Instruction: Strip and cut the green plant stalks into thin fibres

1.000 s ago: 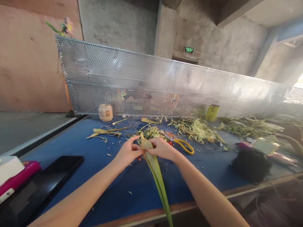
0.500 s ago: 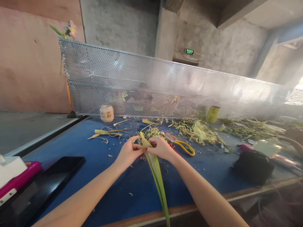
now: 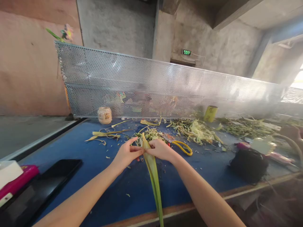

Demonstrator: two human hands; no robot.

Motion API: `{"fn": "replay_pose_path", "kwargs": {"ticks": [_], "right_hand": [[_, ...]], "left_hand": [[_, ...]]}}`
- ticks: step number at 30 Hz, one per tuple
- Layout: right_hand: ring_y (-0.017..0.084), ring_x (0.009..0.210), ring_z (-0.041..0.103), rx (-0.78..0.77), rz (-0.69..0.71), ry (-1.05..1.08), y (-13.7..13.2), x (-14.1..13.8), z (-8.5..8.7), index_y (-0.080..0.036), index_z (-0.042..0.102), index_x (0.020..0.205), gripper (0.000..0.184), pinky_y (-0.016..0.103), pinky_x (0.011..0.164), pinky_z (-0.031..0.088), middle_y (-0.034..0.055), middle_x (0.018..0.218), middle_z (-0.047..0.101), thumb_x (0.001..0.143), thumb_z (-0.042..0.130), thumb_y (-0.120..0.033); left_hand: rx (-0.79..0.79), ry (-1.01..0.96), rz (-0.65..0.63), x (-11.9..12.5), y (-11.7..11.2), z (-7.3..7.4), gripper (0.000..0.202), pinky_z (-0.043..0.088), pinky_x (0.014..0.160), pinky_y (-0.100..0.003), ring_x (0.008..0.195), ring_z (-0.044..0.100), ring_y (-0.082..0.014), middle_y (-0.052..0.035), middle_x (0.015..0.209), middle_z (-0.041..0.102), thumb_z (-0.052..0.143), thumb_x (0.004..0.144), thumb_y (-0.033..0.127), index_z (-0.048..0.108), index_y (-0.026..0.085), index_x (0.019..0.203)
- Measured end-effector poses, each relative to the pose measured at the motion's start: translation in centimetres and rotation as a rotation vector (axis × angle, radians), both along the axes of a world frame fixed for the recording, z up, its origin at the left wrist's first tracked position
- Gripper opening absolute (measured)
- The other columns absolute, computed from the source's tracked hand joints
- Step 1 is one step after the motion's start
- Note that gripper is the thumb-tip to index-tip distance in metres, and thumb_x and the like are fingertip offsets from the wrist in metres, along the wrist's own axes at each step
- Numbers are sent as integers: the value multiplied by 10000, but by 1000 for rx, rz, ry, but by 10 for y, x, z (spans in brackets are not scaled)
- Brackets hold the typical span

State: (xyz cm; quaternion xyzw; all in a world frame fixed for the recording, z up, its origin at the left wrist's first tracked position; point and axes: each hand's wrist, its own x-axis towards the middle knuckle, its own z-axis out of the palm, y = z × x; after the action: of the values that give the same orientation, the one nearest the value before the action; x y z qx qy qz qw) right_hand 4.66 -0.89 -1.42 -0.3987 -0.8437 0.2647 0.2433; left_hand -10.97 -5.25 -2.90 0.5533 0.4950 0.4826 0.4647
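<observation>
A long green leaf (image 3: 153, 176), pale yellow at its upper end, hangs from my two hands down past the table's front edge. My left hand (image 3: 129, 153) pinches its left side near the top, with the index finger raised apart. From the right, my right hand (image 3: 161, 149) grips the same part between thumb and curled fingers. Just behind the hands lies a heap of cut leaf scraps (image 3: 151, 134). Yellow-handled scissors (image 3: 183, 147) rest to the right of my right hand, their blades partly among the scraps.
A black phone (image 3: 59, 176) and a magenta power strip (image 3: 19, 179) lie at left. A jar (image 3: 104, 115) and a yellow-green can (image 3: 210, 113) stand near the perforated metal screen (image 3: 132, 82). At right are leaf piles (image 3: 196, 130) and a black object (image 3: 248, 165).
The leaf's hanging lower end has shifted a little to the left in view. Both hands keep their hold near its top. The whole view has moved slightly.
</observation>
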Motion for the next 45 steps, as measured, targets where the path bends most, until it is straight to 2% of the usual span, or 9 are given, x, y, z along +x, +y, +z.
{"fn": "replay_pose_path", "kwargs": {"ticks": [3, 9, 16, 25, 28, 30, 34, 39, 45], "right_hand": [[47, 445, 267, 67, -1, -57, -1, -1, 0, -170, 303, 483, 253, 192, 413, 173, -64, 463, 254, 672, 457, -237], [42, 441, 234, 82, 66, -70, -2, 1, 1, -167, 290, 489, 264, 195, 413, 153, -69, 470, 224, 674, 467, -230], [47, 436, 207, 152, 30, 11, 1, -6, -5, -166, 308, 474, 265, 206, 414, 135, -70, 459, 217, 657, 484, -238], [61, 445, 264, 261, -73, -92, -10, -10, -2, -171, 331, 495, 214, 212, 445, 146, -59, 455, 299, 645, 472, -225], [64, 458, 260, 292, -93, -118, -12, -14, -1, -172, 311, 493, 225, 214, 451, 146, -57, 465, 301, 625, 486, -220], [64, 455, 256, 277, -97, -86, -12, -15, -1, -174, 299, 498, 230, 210, 446, 151, -59, 466, 291, 632, 476, -232], [60, 446, 273, 212, -66, 20, -8, -12, -3, -176, 319, 509, 207, 198, 427, 173, -60, 470, 285, 665, 433, -248], [59, 452, 295, 75, -29, 92, -1, -8, -5, -165, 391, 521, 177, 184, 414, 202, -54, 480, 308, 686, 403, -227], [63, 468, 332, -53, 18, 266, 3, -10, -7, -156, 415, 541, 198, 181, 423, 248, -47, 502, 341, 703, 424, -270]], "left_hand": [[-42, -10, -17, 0, 1, -2, 853, 439, 516, -258, 490, 530, -111, -43, 713, 655, 676, 594, 270, 234, 67, 1295], [-33, 18, -7, 2, 0, -3, 832, 422, 496, -241, 463, 519, -109, 34, 548, 592, 655, 596, 224, 226, 50, 1288], [4, 33, 36, 3, 0, 1, 790, 367, 466, -208, 445, 487, -85, 53, 522, 575, 635, 585, 200, 259, 35, 1259], [42, 93, 71, 6, 1, 4, 702, 404, 534, -223, 473, 544, -115, 70, 475, 572, 554, 580, 135, 300, 24, 1226], [76, 132, 59, 4, 2, 3, 642, 377, 502, -211, 465, 530, -112, 70, 460, 563, 522, 570, 93, 366, 21, 1189], [109, 121, 50, 3, 3, 2, 631, 369, 498, -209, 476, 525, -110, 61, 482, 573, 534, 578, 100, 385, 26, 1187], [99, -12, 23, 1, 3, 2, 720, 434, 596, -258, 579, 578, -140, 9, 611, 636, 609, 601, 200, 329, 46, 1246], [129, -74, 30, 2, 3, 2, 827, 466, 585, -298, 586, 580, -150, -46, 753, 652, 644, 606, 239, 224, 75, 1299], [225, -66, 52, 4, -1, 2, 730, 485, 608, -301, 605, 585, -145, -2, 690, 615, 600, 666, 276, 258, 128, 1293]]}}
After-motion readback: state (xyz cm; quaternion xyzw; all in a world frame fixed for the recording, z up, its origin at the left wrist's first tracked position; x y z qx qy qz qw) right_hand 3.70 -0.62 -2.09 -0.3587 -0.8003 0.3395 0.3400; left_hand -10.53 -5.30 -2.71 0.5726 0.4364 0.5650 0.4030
